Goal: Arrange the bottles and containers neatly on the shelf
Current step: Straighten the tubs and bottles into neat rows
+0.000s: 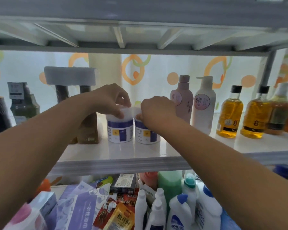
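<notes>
Both arms were up on the middle shelf (116, 152), and I had a jar in each grip. My left hand (110, 100) sat on top of the left white jar (120, 130), fingers and thumb curled down around its pale lid. My right hand (156, 110) did the same on the right white jar (145, 133), clamped over the lid with the thumb pressed on the rim. The two jars stood upright on the shelf board, side by side and just about touching, blue-and-yellow labels facing me.

Just right of my right hand stood a pink bottle (183, 100), and beside it a white pump bottle (204, 105). Further right came two amber bottles with black caps (229, 115), each marked with an 8, and more amber glass at the edge, too blurred to name. Left of the jars stood tall brown bottles (88, 125) with a grey box (70, 75) resting across their tops, and a dark green bottle (23, 107) beyond.

Down on the lower shelf lay a purple tissue pack (80, 208) and snack packets (118, 216), with white cleaner bottles (179, 211) and a green bottle (170, 181) standing to their right.
</notes>
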